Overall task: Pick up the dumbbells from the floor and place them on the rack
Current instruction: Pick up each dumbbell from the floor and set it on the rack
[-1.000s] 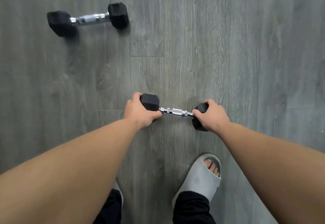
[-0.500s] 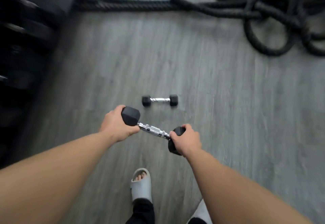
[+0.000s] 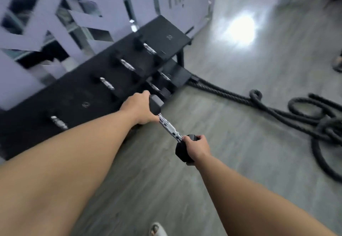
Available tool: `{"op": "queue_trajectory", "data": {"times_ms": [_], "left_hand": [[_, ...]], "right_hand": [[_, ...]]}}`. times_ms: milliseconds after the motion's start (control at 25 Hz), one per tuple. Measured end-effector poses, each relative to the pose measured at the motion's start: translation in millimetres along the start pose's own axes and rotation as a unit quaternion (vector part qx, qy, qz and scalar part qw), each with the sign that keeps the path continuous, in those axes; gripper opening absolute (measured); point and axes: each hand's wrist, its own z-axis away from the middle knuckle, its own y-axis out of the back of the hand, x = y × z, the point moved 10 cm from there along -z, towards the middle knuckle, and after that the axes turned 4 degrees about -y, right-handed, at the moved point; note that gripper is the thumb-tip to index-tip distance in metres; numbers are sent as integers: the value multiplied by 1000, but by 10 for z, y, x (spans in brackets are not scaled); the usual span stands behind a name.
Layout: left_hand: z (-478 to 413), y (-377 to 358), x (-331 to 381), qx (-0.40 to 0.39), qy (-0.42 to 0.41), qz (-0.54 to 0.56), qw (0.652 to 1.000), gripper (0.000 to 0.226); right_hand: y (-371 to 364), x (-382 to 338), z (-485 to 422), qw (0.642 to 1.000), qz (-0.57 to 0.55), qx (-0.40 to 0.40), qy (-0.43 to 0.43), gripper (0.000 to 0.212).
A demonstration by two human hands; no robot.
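Note:
A black hex dumbbell (image 3: 169,127) with a chrome handle is held in the air, tilted, one head in each hand. My left hand (image 3: 137,109) grips its upper head and my right hand (image 3: 197,147) grips its lower head. The black dumbbell rack (image 3: 166,35) stands just beyond my left hand along the wall, at the left. Several dumbbells rest on its upper shelf and more on a lower shelf, their chrome handles showing. The other dumbbell from the floor is out of view.
A thick black battle rope (image 3: 288,113) runs from the rack's foot and lies coiled on the grey floor at the right. A lilac panelled wall (image 3: 37,30) stands behind the rack. My sandalled foot (image 3: 157,230) shows at the bottom edge. Someone's foot (image 3: 337,63) shows at the right edge.
The dumbbell has been lifted off the floor in both hands and carried toward the rack. The view has swung up from the floor to the rack and wall.

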Motion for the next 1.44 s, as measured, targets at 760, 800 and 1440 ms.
{"op": "queue_trajectory", "data": {"times_ms": [760, 800, 1440], "left_hand": [[-528, 1624, -3951, -9, 124, -99, 987, 89], [-705, 1576, -4118, -10, 129, -105, 986, 89], [-2748, 387, -5947, -74, 105, -100, 987, 74]], "right_hand": [[-4344, -1185, 130, 991, -2, -124, -54, 83], [-4508, -1233, -34, 990, -1, -125, -69, 85], [-6034, -1601, -1633, 986, 74, 42, -145, 80]]}}
